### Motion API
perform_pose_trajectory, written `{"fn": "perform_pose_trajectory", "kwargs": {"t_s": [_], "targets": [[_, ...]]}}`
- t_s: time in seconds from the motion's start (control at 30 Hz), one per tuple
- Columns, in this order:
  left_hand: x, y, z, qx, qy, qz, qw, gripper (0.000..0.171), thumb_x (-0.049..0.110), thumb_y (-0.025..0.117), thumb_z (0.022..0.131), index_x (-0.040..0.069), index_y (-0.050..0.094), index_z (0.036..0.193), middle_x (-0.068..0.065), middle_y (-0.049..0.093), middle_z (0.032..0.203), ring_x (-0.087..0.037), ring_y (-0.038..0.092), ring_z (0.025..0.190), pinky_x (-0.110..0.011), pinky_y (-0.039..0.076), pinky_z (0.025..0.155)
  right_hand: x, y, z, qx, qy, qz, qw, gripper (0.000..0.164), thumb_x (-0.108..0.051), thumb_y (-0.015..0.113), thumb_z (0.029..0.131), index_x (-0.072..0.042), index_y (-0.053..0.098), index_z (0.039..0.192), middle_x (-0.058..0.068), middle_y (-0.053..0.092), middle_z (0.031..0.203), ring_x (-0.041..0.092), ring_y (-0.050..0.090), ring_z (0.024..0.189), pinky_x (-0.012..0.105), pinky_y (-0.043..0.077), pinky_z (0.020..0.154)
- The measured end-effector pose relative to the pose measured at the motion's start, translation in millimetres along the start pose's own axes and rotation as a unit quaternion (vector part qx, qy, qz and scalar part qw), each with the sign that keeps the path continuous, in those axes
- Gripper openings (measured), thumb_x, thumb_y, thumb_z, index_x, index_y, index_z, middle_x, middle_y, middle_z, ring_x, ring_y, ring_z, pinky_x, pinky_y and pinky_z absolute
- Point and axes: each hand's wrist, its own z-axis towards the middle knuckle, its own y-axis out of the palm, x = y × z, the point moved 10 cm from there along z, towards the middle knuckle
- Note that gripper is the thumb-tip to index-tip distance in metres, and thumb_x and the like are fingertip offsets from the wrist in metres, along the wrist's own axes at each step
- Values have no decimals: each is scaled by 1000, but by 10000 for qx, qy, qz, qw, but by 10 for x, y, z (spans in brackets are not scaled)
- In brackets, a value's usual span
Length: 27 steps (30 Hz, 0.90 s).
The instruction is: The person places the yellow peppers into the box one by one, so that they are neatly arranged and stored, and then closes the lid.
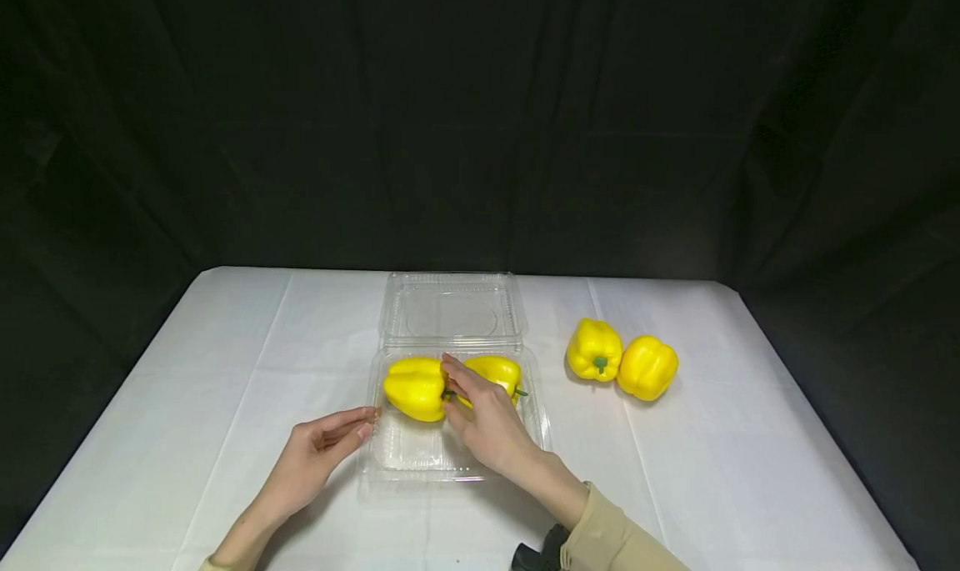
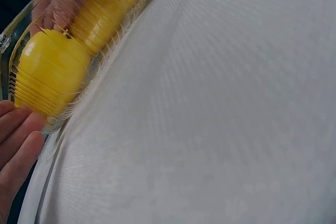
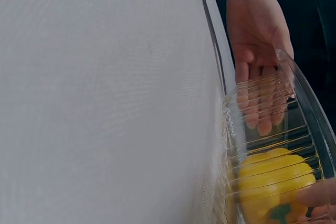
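Observation:
A yellow bell pepper (image 1: 415, 389) lies on its side in the clear hinged plastic container (image 1: 412, 456), its green stem facing right. Beside it in the same base lies a second yellow bell pepper (image 1: 498, 371), partly covered by my right hand (image 1: 487, 421). That hand reaches over the base, fingertips and thumb at the stem end of the left pepper. At the container's left rim is my left hand (image 1: 311, 463). In the right wrist view its straight fingers (image 3: 265, 95) show through the clear wall, with the thumb up at the rim.
The container's lid (image 1: 453, 306) lies folded back behind the base. To the right on the white tablecloth (image 1: 712, 471) sit two more yellow bell peppers, one (image 1: 595, 350) with its stem toward me and another (image 1: 648, 368) against it. Dark curtains (image 1: 480, 137) surround the table.

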Motion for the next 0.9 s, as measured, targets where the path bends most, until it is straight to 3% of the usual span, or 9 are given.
{"fn": "perform_pose_trajectory", "kwargs": {"t_s": [0.47,0.9], "targets": [[-66,-1,11,-7,-99,-11,9999,36,29,67,98,11,68,128,-2,70,126,-7,67,110,-19,52,92,-21,-33,-16,151,-46,134,9998,53,2,69,91,7,50,141,16,47,152,29,60,125,33,52,100],[-54,-17,30,-79,-99,-36,9999,36,29,67,97,10,68,128,-2,70,126,-8,68,109,-18,53,91,0,-172,-55,191,356,321,9987,57,-5,72,90,-5,52,144,8,54,147,31,63,122,38,51,102]]}}
